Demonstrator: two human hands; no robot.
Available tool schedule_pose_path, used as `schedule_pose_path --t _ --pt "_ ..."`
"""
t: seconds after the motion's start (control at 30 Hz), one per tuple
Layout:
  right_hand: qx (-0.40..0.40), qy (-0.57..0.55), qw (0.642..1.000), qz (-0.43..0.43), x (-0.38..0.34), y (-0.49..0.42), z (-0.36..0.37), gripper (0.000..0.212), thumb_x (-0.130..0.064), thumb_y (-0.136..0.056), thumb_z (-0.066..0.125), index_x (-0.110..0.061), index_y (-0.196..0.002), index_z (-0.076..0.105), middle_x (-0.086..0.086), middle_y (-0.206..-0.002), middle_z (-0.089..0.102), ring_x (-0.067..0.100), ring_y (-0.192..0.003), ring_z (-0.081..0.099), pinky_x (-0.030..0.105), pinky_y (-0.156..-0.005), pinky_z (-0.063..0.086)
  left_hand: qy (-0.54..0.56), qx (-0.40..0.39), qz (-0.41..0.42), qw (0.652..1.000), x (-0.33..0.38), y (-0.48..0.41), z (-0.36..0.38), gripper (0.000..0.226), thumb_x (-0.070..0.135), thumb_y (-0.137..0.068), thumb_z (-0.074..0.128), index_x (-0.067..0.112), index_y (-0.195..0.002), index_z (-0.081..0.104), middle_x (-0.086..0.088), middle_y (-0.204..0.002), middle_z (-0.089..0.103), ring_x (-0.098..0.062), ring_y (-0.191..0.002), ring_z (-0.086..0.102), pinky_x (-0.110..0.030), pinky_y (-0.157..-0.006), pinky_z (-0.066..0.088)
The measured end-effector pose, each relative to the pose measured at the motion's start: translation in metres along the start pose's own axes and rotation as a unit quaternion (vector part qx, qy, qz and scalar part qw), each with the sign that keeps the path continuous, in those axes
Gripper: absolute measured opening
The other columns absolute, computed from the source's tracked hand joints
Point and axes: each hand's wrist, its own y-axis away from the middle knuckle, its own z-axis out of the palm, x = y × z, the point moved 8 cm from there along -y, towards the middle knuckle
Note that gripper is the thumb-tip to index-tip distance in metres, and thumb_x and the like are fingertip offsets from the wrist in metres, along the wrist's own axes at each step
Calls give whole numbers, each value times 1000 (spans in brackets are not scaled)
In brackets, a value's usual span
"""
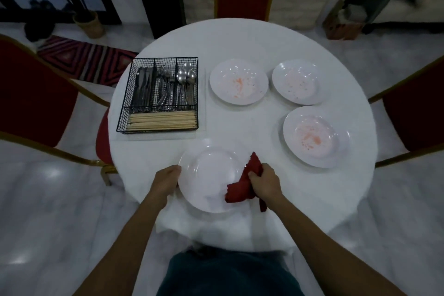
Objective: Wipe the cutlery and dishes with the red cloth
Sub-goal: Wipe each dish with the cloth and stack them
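Four white plates sit on the round table (240, 122), and the action is at the near plate (209, 179): the left hand (165, 180) grips its left rim to steady it, while the right hand (265, 182) clutches the bunched red cloth (242, 187) against its right edge. That plate looks clean, so I judge this wipe nearly done. The next move calls for carrying the cloth to the stained plate (314, 137) on the right and the two spattered ones beyond, then to the cutlery (168, 84) in the wire basket (127, 103).
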Motion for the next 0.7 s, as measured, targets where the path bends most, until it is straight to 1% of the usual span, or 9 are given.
schedule_pose_path --t 0.03,0.1,0.17,0.27,0.33,0.43,0.57,0.63,0.7 --pt "2 7 1000 2 1 -1 1 14 -20 -99 57 -11 -109 56 4 -100 62 24 -95 61 35 -83 51 -2 2 4 1000 -3 1 1 21 21 -100 60 21 -83 72 -6 -94 69 -27 -93 63 -38 -87 51" --pt "4 20 1000 4 1 -2 0 10 -19 -100 56 -13 -107 53 1 -95 59 21 -91 59 32 -78 47 -10 13 19 1000 -5 3 4 14 22 -101 58 19 -99 72 -6 -102 68 -23 -94 60 -32 -83 47" --pt "3 33 999 2 0 -4 0 8 -19 -101 56 -14 -106 52 -3 -91 56 20 -90 57 30 -78 44 -10 28 34 999 -6 4 6 17 24 -103 57 18 -109 71 -3 -109 67 -22 -101 60 -31 -89 47" --pt "6 52 999 -3 -2 -5 3 9 -19 -102 54 -11 -107 52 -3 -89 56 22 -91 58 32 -78 45 -9 39 42 998 -5 10 9 21 29 -103 56 18 -110 72 -3 -114 69 -24 -109 62 -37 -101 49" --pt "0 60 998 -2 -1 -5 5 10 -19 -102 53 -11 -107 51 -1 -91 57 23 -91 59 33 -79 45 -8 44 41 998 -8 10 9 24 30 -102 56 18 -115 72 -2 -113 69 -24 -110 62 -37 -101 48" --pt "-8 48 999 2 2 -5 2 13 -23 -103 54 -11 -110 52 2 -97 59 21 -91 58 30 -77 44 1 42 39 998 -8 11 6 20 29 -102 58 19 -113 72 1 -109 68 -22 -108 62 -32 -96 47" --pt "21 -27 999 23 14 1 -20 15 -25 -103 53 -12 -111 53 3 -100 61 18 -89 59 25 -66 44 -18 26 23 999 -9 4 5 24 32 -103 55 16 -109 72 -1 -105 69 -23 -104 63 -32 -89 47" --pt "40 -86 994 45 25 6 -34 19 -27 -102 55 -12 -113 53 4 -103 63 20 -95 62 31 -74 49 -29 37 25 999 -4 5 5 26 31 -103 52 14 -98 71 -2 -98 69 -25 -99 63 -33 -84 47" --pt "49 -127 989 57 35 9 -46 22 -28 -101 57 -10 -114 54 8 -107 65 21 -97 64 36 -80 52 -59 58 52 995 6 8 6 27 28 -103 50 13 -96 72 -5 -101 70 -29 -104 64 -37 -89 49"
